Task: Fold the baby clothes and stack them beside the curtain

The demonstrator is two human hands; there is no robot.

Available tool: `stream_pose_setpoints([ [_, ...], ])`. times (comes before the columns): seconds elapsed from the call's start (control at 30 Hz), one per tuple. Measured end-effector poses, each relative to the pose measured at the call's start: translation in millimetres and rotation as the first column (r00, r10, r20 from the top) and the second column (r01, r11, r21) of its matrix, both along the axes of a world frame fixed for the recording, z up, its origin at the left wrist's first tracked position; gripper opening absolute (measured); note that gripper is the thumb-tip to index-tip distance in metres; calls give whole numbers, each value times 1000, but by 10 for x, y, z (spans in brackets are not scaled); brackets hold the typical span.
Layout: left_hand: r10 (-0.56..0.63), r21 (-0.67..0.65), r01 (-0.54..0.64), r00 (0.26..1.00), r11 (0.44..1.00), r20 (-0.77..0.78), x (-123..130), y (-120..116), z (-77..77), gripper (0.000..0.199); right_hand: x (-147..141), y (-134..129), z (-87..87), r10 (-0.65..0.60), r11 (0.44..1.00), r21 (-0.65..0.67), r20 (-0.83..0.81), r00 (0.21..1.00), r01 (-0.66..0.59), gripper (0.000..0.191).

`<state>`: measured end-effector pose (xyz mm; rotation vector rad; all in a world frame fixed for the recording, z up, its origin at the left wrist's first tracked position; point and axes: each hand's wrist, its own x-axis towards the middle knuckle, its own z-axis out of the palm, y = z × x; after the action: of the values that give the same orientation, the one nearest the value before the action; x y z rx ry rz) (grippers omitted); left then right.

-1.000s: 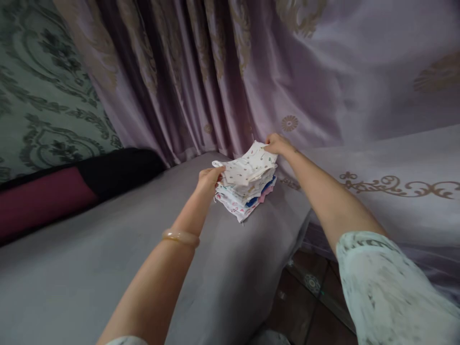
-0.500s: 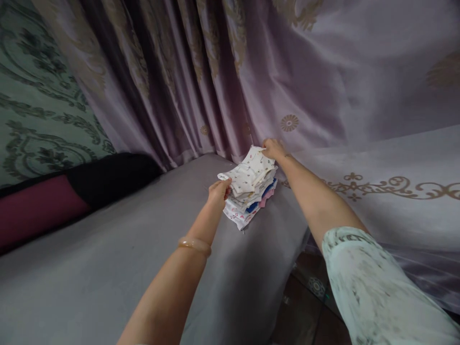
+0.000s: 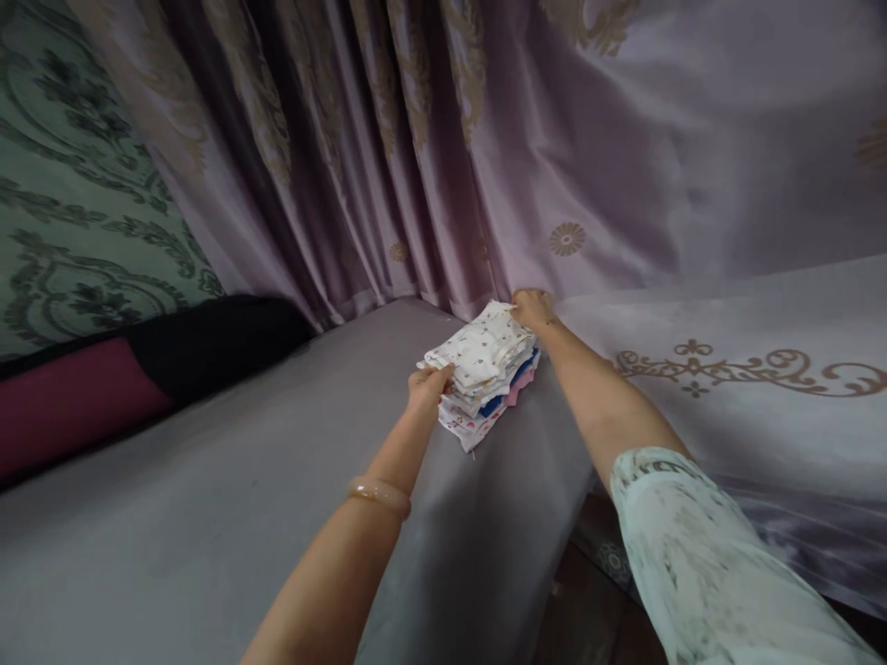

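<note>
Our left hand (image 3: 428, 388) and right hand (image 3: 532, 310) pinch opposite ends of the top cloth (image 3: 478, 344), likely keeping the stack (image 3: 493, 383) level.

Head-worn view, facing forward and down

The camera looks from the person's head, above the gray surface (image 3: 208, 517), obliquely toward the curtain (image 3: 554, 166); the left hand (image 3: 428, 386) and right hand (image 3: 532, 310) appear near mid-frame, well apart from the lens.
</note>
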<state>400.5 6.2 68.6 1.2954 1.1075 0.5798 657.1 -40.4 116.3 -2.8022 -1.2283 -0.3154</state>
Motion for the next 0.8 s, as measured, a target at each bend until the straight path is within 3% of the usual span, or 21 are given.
stream_pose_setpoints([
  [0.2, -61, 40, 62, 998, 997, -20, -34, -107, -24, 26, -45, -14, -200, -74, 997, -33, -40, 996, 73, 33],
  [0.3, -22, 49, 21, 999, 999, 23, -33, -157, -133, 24, -79, -39, -260, -94, 995, -43, -63, 994, 91, 33],
  [0.4, 21, 48, -22, 999, 999, 29, -39, -181, -282, 37, -148, -60, -245, -102, 994, -38, -59, 993, 100, 35],
  [0.5, -11, 51, 9, 999, 999, 43, -104, -185, -407, 43, -314, -41, -187, -90, 996, -18, -19, 996, 90, 36],
  [0.63, -151, 137, 141, 987, 980, 61, -369, -161, -537, 44, -735, 30, -177, 113, 992, 46, 40, 993, -115, 38],
  [0.73, -267, 268, 264, 963, 926, -26, -715, -96, -624, 39, -1074, 63, -250, 282, 957, 57, 21, 959, -283, 43],
  [0.8, -308, 345, 327, 945, 879, -111, -1004, -26, -663, 33, -1216, 69, -310, 329, 943, 54, 16, 944, -330, 46],
])
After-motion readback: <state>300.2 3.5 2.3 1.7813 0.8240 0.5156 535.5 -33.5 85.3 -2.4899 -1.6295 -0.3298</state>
